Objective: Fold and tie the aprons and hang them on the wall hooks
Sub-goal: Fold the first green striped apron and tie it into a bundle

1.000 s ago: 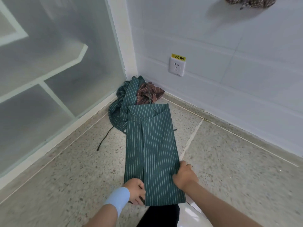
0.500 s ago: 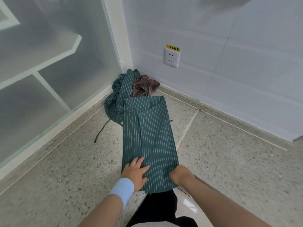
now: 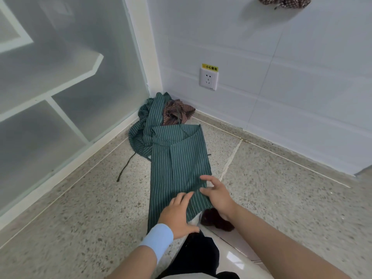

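Folding step: my left hand (image 3: 177, 213) and right hand (image 3: 218, 195) rest flat, fingers loose, on the green striped apron (image 3: 179, 158) lying below the wall socket (image 3: 208, 79). Next, I'd fold its near end toward that socket.

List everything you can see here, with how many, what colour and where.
Folded apron: one, green with white stripes, flat on the floor, centre.
Crumpled apron: one, green striped, in the corner behind it.
Crumpled cloth: one, brown striped, in the corner too.
Strap: one, dark, on the floor left of the folded apron.
Checked cloth: one, brown and white, high on the wall.
Socket: one, white, on the wall under a yellow label.
Glass partition: one, frosted white, left side.
Left hand: one, blue wristband, flat on the folded apron.
Right hand: one, bare, fingers spread at its right edge.
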